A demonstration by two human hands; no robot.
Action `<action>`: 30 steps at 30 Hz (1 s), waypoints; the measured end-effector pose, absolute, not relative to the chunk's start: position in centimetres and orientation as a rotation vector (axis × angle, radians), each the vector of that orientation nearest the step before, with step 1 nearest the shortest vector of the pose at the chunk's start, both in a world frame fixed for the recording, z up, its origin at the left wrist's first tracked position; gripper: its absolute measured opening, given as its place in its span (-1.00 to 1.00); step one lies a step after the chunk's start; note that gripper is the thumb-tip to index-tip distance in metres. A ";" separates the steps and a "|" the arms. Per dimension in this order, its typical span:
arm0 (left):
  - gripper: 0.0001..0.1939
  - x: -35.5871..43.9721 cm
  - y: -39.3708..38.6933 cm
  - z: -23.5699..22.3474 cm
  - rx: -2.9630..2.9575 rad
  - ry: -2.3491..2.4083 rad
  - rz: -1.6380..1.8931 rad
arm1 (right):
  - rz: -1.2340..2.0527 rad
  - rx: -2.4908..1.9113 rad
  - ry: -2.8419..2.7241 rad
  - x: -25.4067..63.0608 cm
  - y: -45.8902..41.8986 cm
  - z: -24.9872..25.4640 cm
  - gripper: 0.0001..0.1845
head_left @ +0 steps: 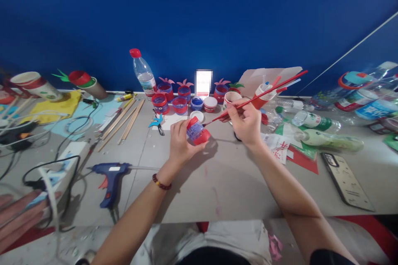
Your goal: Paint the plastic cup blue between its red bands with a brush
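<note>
While left hand (181, 145) tilts red-purple cup (195, 129) above surface (245, 186), fingers (178, 129) closed round it, right hand (248, 126) pinches brush (216, 119), tip at cup. Paint jars (210, 105) just beyond; glue gun (112, 173) left, phone (345, 180) right.

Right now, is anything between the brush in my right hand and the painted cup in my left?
Nothing visible: the brush in your right hand has its tip at the cup in your left hand; contact is unclear.
</note>
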State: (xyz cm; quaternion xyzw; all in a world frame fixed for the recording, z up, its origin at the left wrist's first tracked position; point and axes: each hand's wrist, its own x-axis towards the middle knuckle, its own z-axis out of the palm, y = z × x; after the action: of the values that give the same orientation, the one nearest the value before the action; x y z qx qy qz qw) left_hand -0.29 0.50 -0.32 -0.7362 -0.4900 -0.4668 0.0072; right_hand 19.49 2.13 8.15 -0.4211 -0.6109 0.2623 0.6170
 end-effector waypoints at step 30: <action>-0.13 -0.2 0.4 0.0 -2.297 -1.485 -1.509 | 0.766 -0.922 -1.319 19.4 2.0 8.0 -0.75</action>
State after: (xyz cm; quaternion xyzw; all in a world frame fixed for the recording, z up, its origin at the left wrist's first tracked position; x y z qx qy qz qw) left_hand -0.24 0.41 -0.01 -0.7352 -0.4754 -0.4831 0.0086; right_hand 19.44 1.97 7.98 -0.4024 -0.5757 0.3341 0.6285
